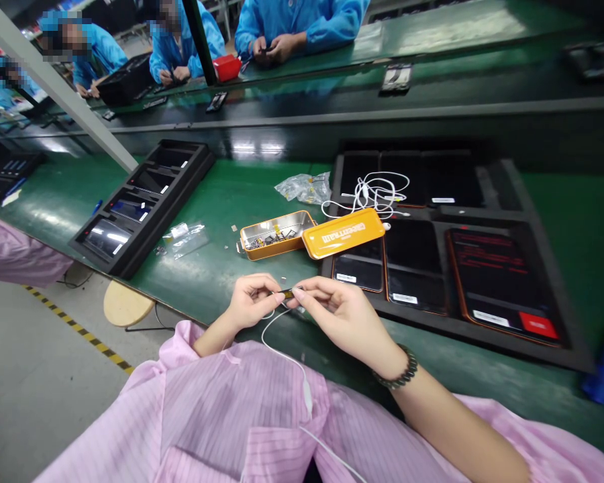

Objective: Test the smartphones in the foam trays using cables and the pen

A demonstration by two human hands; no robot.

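My left hand [252, 300] and my right hand [339, 315] meet at the near edge of the green bench, both pinched on a small dark and yellow part [288, 293] held between the fingertips. A thin white cable [282, 349] runs from the part down across my pink sleeve. Just beyond the hands stands an open orange tin [274, 235] with small parts inside, its orange lid [343, 232] lying beside it to the right.
A black tray of phones [463, 268] lies at right with coiled white earphones [377, 194] on it. Another black tray [141, 204] sits at left, clear plastic bags [305, 188] between. A wooden stool [125, 303] stands below. People in blue coats work across the far bench.
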